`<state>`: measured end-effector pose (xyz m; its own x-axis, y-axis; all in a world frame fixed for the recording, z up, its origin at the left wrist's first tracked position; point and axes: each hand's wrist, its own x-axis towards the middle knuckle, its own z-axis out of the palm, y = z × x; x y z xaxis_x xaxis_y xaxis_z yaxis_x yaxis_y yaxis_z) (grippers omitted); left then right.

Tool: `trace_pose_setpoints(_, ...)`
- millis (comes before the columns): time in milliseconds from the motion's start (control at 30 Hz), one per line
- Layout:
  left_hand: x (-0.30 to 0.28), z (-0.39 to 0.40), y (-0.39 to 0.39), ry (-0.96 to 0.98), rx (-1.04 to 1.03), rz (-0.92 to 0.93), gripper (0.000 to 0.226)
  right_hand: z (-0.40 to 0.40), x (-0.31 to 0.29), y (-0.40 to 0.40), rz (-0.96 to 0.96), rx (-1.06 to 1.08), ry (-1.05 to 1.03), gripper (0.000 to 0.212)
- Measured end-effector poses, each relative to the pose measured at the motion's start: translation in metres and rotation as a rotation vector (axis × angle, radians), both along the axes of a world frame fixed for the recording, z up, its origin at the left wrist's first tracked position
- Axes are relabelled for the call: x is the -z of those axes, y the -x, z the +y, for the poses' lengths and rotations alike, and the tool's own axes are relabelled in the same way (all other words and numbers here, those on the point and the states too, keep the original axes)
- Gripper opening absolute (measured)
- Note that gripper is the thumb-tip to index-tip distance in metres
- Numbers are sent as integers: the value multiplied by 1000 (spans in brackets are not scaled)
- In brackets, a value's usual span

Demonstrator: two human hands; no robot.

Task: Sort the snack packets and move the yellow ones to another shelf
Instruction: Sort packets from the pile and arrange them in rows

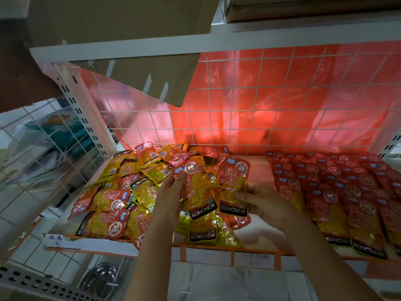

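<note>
A shop or its stockroom: white metal shelving (pixel 121 51) with wire-grid backing (pixel 249 101), cardboard boxes (pixel 121 20) above, and many identical Konchew snack packets (pixel 338 192) laid out in rows.

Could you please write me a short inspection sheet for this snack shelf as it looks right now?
Surface: white shelf, orange front rail.
Job's things: mixed pile of red and yellow packets on the left; red packets in neat rows on the right.
Clutter: cardboard flap hanging above.
Grippers: left hand grips a red packet; right hand pinches another red packet.
Cables: nothing seen.
Surroundings: wire grid back with red sheet behind; metal bowl below.
</note>
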<state>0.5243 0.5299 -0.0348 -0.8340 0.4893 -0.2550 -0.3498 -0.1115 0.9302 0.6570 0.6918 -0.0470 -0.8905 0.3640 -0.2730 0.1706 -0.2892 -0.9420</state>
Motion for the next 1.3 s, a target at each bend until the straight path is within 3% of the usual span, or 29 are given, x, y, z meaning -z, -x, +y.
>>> trace_pose_setpoints(167,1,2,0,18,38,-2,8,2,0,-6,-124,-2,-226,8)
trace_pose_setpoints(533,2,26,-7,40,106,5,16,18,-10,-32,-224,-133,-535,22)
trace_pose_setpoints(700,-1,42,-21,13,131,0,15,20,-8,-49,-226,-53,-530,19)
trace_pose_setpoints(900,5,63,-39,38,194,20,17,23,-1,-74,-232,68,-467,33)
trace_pose_setpoints(1033,9,74,-50,49,256,41,13,36,-5,-99,-313,190,-428,17)
trace_pose_setpoints(1200,10,81,-57,54,291,43,13,57,-7,-128,-435,241,-601,35)
trace_pose_setpoints(1300,11,84,-59,73,313,39,15,59,-6,-131,-530,185,-689,34)
